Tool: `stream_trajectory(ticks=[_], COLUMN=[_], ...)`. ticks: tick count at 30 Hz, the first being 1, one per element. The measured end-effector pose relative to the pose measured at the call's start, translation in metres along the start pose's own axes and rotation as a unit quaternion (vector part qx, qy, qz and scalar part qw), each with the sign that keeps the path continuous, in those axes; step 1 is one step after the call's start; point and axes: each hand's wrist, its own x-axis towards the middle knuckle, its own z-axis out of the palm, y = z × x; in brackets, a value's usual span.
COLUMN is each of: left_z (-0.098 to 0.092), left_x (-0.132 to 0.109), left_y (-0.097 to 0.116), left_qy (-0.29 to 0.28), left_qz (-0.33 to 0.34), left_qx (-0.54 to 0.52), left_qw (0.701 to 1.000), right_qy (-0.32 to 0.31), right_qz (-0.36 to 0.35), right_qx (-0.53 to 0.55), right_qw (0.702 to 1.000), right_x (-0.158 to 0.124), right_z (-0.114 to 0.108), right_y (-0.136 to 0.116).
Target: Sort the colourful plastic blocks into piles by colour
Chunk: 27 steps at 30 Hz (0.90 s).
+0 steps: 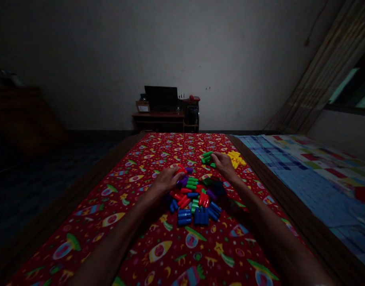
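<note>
In the head view, a heap of plastic toy building blocks, tube-ribbed pieces in several colours, lies on the red patterned cloth (pixel 158 250). My left hand (pixel 166 180) rests at the heap's far left side, fingers closed on a red block (pixel 180 170); purple blocks and a green block (pixel 192 183) lie under and beside it. Farther off, my right hand (pixel 224 163) pinches a green block (pixel 207 154) over a small group of green blocks. Just beyond that hand sits a pile of yellow blocks (pixel 236 159). Blue blocks (pixel 201 216) form the heap's near edge.
A low desk (pixel 158 115) with a black monitor (pixel 161 98) stands against the far wall. To the right is a bed-like surface with blue checked and patchwork covers (pixel 278 167). A curtain (pixel 322 71) hangs by the window. The room is dim.
</note>
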Motion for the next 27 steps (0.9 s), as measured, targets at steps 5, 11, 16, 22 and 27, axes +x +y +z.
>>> stream_trajectory(ticks=[5, 11, 16, 22, 27], left_z=[0.001, 0.01, 0.012, 0.013, 0.014], left_x=[0.005, 0.008, 0.008, -0.001, -0.005], left_y=[-0.028, -0.064, -0.076, -0.086, -0.096], left_qy=[0.012, 0.04, 0.062, 0.08, 0.091], left_qz=[-0.033, -0.003, -0.015, -0.052, -0.112], left_qx=[0.035, 0.052, 0.033, -0.014, -0.053], left_qw=[0.999, 0.998, 0.997, 0.995, 0.988], right_qy=[-0.009, 0.018, -0.126, -0.253, -0.139], right_qz=[0.071, 0.125, 0.02, -0.097, -0.02], right_qx=[-0.101, -0.161, -0.072, -0.112, -0.034], right_qw=[0.992, 0.979, 0.989, 0.956, 0.99], right_x=[0.011, 0.007, -0.003, -0.022, 0.001], right_z=[0.0, 0.003, 0.013, 0.039, 0.029], right_y=[0.052, 0.049, 0.003, -0.029, -0.002])
